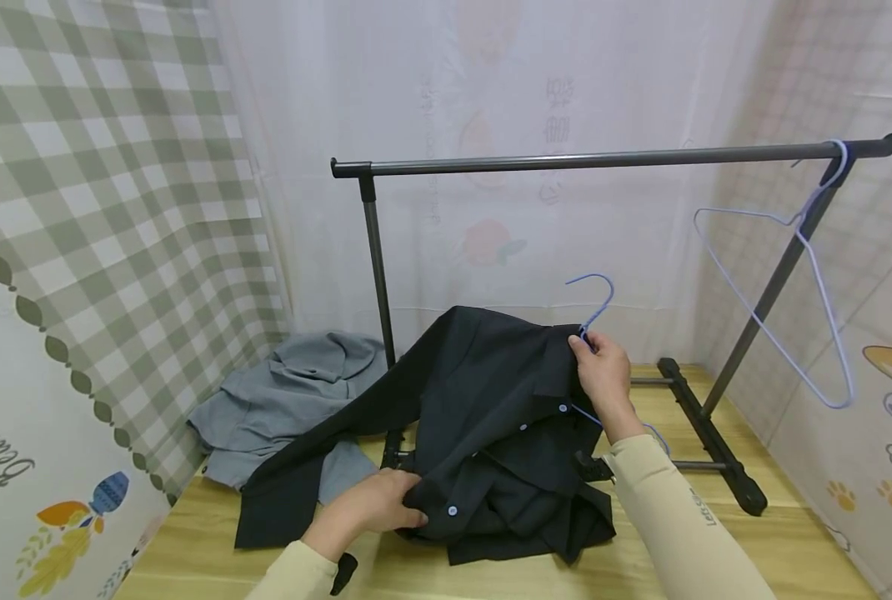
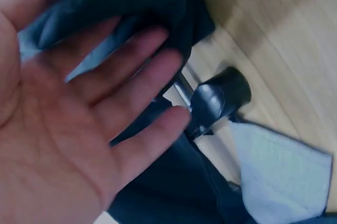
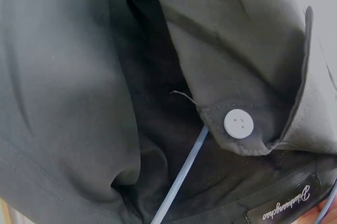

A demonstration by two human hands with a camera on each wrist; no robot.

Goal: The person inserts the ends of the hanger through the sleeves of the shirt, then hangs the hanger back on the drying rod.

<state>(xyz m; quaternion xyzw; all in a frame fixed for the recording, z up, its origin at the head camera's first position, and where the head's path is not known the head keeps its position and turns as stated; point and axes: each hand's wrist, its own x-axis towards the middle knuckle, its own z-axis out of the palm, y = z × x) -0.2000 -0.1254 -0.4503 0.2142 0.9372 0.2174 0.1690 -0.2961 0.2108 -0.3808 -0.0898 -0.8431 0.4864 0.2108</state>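
Observation:
A black button-up shirt with white buttons lies bunched over the base of a rack. Inside it is a blue wire hanger, its hook standing up out of the collar and part of its lower bar showing past the right wrist. My right hand pinches the hanger's neck together with the collar. At the shirt's lower left front edge is my left hand; the left wrist view shows its fingers spread and nearly straight against the dark cloth. The right wrist view shows the open neckline, a button and the collar label.
A grey garment lies crumpled at the left, partly beneath the black sleeve. The rack's dark metal rail runs across the back. Another blue hanger hangs at its right end. A black rack foot stands on the wooden table.

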